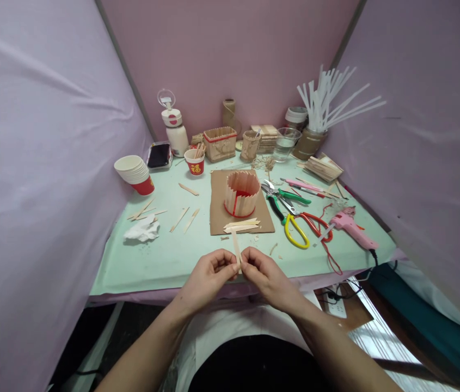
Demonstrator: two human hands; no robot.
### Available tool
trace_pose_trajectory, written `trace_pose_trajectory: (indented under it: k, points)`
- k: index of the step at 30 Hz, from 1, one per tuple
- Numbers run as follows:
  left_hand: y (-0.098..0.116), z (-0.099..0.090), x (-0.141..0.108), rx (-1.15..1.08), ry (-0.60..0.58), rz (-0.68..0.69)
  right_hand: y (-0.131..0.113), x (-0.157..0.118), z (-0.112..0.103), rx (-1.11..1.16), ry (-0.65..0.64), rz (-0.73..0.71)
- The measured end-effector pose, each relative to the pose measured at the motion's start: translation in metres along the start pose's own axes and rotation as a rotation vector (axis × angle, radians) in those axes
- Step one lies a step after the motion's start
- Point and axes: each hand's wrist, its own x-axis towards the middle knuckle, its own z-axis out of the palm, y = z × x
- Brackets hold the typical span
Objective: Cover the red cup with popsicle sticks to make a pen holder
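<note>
Between them my left hand (pixel 218 268) and my right hand (pixel 259 269) pinch the lower end of a flat wooden craft stick (pixel 235 244), which points away from me. Both hands are closed, at the near edge of the table. Just beyond the stick's tip, several more pale sticks (pixel 243 225) lie on a piece of brown cardboard (pixel 218 190). A round basket of upright wooden sticks (pixel 250 206) stands on that cardboard, with a red band round its base and a red vertical strip. Its inside floor looks red.
On the right lie pruning shears (pixel 275 201), scissors (pixel 297 233) and a pink glue gun (pixel 350 227) with its cord. Loose sticks, a crumpled tissue (pixel 143 228) and stacked paper cups (pixel 134 173) are left. A stick-covered box (pixel 219 146), a jar of white strips (pixel 310 142) and a bottle (pixel 176 137) stand behind.
</note>
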Motion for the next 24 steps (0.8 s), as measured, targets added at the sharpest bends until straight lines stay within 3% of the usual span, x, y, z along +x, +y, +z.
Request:
trace_pose_trajectory:
  k: [9, 17, 24]
  points:
    - [0.001, -0.001, -0.007, -0.070, -0.071, -0.059, -0.003, -0.004, -0.004, -0.093, -0.064, -0.045]
    - [0.007, -0.003, 0.002, 0.148, 0.001, 0.097, -0.003, -0.009, -0.001, -0.197, -0.048, -0.109]
    - [0.007, -0.006, 0.000, 0.176, -0.011, 0.079, -0.013, -0.014, 0.002, -0.247, -0.092, -0.107]
